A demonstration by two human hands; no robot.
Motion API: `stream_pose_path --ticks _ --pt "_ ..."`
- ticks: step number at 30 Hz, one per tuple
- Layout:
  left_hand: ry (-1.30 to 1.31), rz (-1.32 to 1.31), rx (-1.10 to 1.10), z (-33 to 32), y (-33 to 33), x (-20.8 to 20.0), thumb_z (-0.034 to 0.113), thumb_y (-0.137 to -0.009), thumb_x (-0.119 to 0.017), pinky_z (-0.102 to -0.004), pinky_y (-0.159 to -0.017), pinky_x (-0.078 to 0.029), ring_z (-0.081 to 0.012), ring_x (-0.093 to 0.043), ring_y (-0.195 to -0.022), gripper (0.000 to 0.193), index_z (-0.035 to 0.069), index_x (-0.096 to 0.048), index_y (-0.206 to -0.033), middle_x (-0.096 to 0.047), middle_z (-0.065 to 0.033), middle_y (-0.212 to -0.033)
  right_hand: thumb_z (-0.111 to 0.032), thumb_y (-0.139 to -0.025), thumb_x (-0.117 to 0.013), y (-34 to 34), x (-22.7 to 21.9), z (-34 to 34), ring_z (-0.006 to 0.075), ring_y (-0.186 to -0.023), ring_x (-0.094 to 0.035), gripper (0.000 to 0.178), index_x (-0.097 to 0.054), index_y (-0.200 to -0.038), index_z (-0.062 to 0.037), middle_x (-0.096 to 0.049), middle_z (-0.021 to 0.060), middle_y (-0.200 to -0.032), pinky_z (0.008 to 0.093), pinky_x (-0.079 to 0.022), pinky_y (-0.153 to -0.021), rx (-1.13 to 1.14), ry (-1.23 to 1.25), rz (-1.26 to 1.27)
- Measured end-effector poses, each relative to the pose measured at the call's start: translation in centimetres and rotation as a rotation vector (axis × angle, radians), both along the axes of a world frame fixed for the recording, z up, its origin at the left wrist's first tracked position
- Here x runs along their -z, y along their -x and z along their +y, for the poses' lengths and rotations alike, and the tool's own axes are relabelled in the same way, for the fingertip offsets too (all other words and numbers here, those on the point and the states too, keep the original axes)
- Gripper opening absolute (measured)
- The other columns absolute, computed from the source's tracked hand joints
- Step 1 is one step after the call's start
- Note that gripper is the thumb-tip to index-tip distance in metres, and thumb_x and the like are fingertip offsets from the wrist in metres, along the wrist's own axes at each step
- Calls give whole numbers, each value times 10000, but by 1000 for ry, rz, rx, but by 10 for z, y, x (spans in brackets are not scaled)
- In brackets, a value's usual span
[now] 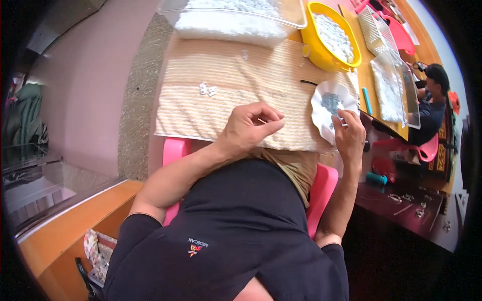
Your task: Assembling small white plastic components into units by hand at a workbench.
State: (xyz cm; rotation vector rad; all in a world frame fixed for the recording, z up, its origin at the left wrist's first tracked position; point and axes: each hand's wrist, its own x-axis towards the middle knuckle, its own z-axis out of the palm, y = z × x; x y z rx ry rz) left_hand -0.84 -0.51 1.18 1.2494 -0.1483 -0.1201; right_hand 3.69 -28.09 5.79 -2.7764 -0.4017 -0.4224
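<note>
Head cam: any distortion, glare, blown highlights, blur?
Head view: edges bend toward the rim, corners black; white pieces in the clear rectangular plastic bin look near blown out; pale reflections on the dark glossy surface at left; lower right sinks to near-black; left hand and right hand fairly sharp, grey bits in the white scalloped dish too fine to separate.

The striped cloth (191, 118) looks matt and lightly ribbed; the far bin (297, 23) is clear, glossy plastic. Far right, the yellow tub (317, 54) — smooth plastic, shiny. The white fluted dish (322, 124) at right looks smooth — paper or plastic, unclear. Pink chair (176, 150): smooth plastic.
</note>
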Motion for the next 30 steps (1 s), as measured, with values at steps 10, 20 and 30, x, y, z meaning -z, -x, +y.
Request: stream_pose_path --ticks 10,20,30 --pt "-505 -233 -331 31 -17 -9 61 -825 -711 -233 -646 -514 -84 -634 -732 86 7 -659 -867 -681 -59 -808 -103 -826 -684 7 0 21 271 -733 -664 171 -657 -956 4 -660 147 -934 336 -537 -648 -56 -136 76" --pt "-518 -266 -367 33 -24 -3 65 -834 -705 -232 -669 -523 -87 -634 -738 94 4 -662 -890 -683 -61 -859 -61 -779 -706 -4 -8 56 263 -718 -647 152 -660 -922 -37 -658 111 -907 341 -513 -632 -273 -244 36" --pt "-395 -190 -384 34 -28 5 59 -830 -695 -238 -632 -515 -95 -634 -704 80 0 -657 -869 -676 -61 -799 -96 -796 -707 -24 -8 89 231 -655 -632 141 -664 -913 -31 -652 103 -873 333 -498 -607 -343 -254 106"
